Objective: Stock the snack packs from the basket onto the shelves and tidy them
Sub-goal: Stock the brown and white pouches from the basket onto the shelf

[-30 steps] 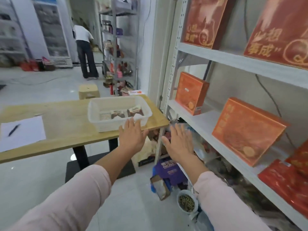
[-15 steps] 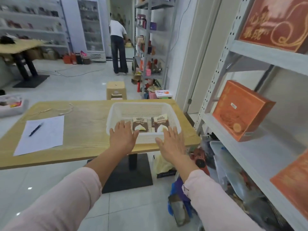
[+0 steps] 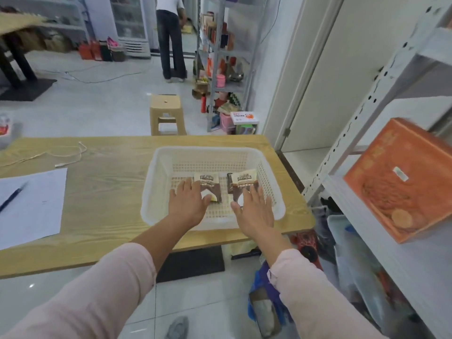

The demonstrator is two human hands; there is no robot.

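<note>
We are facing the white metal shelves (image 3: 420,265) standing at 3 o'clock, with an orange gift box (image 3: 401,182) sitting tilted on one board. The wooden counter (image 3: 110,192) is stretching from 9 o'clock to the middle of our view. The white perforated basket (image 3: 151,187) is sitting on the counter's 3 o'clock end, close to the shelves. A sheet of paper (image 3: 31,204) is lying at 9 o'clock on the counter.

We are holding our left hand (image 3: 188,204) and right hand (image 3: 254,209) inside the basket, arms coming in from 6 o'clock. The fingers of both are lying straight and slightly apart, clamped on nothing.

Two brown-and-cream snack packs are lying flat on the basket floor, side by side. The left pack (image 3: 208,182) is showing at 1 o'clock of our left hand, partly under it; the right pack (image 3: 244,182) is showing at 11 o'clock of our right hand, its near end covered. We cannot tell whether the palms are pressing on them.

A pen (image 3: 11,198) is lying on the paper.
</note>
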